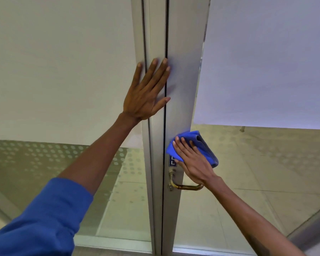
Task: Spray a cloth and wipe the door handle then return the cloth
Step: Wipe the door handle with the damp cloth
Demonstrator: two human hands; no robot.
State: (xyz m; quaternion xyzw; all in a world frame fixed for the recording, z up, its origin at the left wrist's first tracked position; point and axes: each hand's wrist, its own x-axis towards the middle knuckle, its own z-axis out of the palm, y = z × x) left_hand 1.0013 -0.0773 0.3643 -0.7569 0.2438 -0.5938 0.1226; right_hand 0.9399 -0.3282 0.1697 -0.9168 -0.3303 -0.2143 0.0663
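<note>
A folded blue cloth (201, 145) is pressed flat against the grey metal door frame (181, 85) by my right hand (192, 161), whose fingers lie spread on top of it. The cloth sits just above a brass lever door handle (185, 186), and a small dark label (172, 160) peeks out under the cloth's lower left edge. My left hand (146, 93) rests flat and open higher up, across the dark seam between the two frame posts, holding nothing. No spray bottle is in view.
Frosted glass panels fill the upper door on the left (63, 61) and right (266, 61). Lower down the glass is clear, with a dotted pattern (44, 154) on the left and a tiled floor (257, 172) beyond. A metal sill runs along the bottom.
</note>
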